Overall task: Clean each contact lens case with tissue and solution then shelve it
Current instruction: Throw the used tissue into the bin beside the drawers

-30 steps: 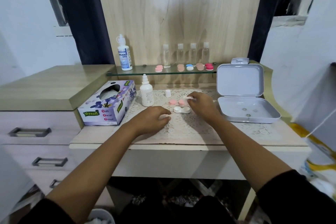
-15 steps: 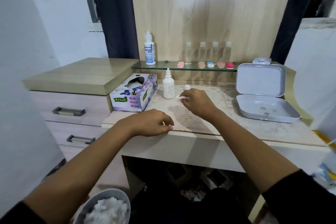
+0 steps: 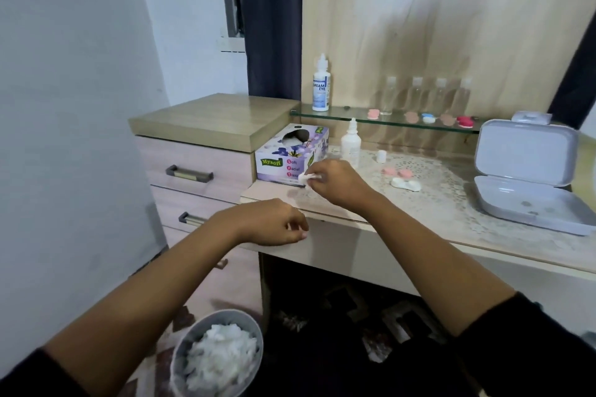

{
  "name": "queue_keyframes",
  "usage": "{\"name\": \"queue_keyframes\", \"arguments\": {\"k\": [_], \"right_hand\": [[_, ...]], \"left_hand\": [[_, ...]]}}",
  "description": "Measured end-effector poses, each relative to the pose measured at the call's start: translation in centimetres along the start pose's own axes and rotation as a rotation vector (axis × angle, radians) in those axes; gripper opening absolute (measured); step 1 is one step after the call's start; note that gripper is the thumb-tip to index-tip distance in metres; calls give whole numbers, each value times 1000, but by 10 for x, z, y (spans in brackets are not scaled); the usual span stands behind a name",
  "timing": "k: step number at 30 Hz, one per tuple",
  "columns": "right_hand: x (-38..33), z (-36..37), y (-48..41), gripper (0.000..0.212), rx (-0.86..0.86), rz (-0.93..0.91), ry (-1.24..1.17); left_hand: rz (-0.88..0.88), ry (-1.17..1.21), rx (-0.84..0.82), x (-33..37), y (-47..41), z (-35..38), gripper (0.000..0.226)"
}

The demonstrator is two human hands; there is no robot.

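My right hand (image 3: pixel 338 184) pinches a small wad of white tissue (image 3: pixel 307 177) over the desk's left end, just in front of the tissue box (image 3: pixel 292 155). Lower down, in front of the desk edge, my left hand (image 3: pixel 274 222) is curled, with a bit of white showing between its fingertips. On the lace mat lies an open white lens case (image 3: pixel 405 185), with its two pink caps (image 3: pixel 396 172) beside it. Behind them stand a small solution bottle (image 3: pixel 351 145) and its loose white cap (image 3: pixel 381 156). Several lens cases (image 3: pixel 428 118) sit on the glass shelf (image 3: pixel 338 118).
A grey bin (image 3: pixel 180 354) full of used tissue stands on the floor below my left arm. An open grey box (image 3: pixel 529 203) lies at the desk's right. A Dream Eye bottle (image 3: pixel 321 87) and clear bottles stand on the shelf. Drawers (image 3: pixel 193 174) are at the left.
My view has swung left and down, bringing the bin into sight. My right hand carried the tissue wad left, away from the lens case. My left hand came off the desk top.
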State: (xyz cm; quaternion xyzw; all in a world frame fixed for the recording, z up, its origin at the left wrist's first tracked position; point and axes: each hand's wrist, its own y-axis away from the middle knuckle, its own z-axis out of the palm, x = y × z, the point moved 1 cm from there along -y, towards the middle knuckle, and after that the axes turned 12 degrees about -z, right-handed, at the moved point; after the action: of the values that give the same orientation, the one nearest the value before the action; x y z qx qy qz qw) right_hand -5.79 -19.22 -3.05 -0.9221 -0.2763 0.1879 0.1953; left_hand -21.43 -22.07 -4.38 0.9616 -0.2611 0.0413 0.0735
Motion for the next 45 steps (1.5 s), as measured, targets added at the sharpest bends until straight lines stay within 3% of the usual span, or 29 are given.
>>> {"name": "queue_keyframes", "arguments": {"k": [26,33,45], "right_hand": [[-96,176,-60,25,-176,-265,-203],[-95,240,-57,25,-331,-217,-246],[-73,326,-10,24,-646,-55,-302]], "left_hand": [[-298,56,19,-156,60,132,38],[-308,60,38,-180,72,166,37],[-360,84,-106,-193,73,222,37]]}}
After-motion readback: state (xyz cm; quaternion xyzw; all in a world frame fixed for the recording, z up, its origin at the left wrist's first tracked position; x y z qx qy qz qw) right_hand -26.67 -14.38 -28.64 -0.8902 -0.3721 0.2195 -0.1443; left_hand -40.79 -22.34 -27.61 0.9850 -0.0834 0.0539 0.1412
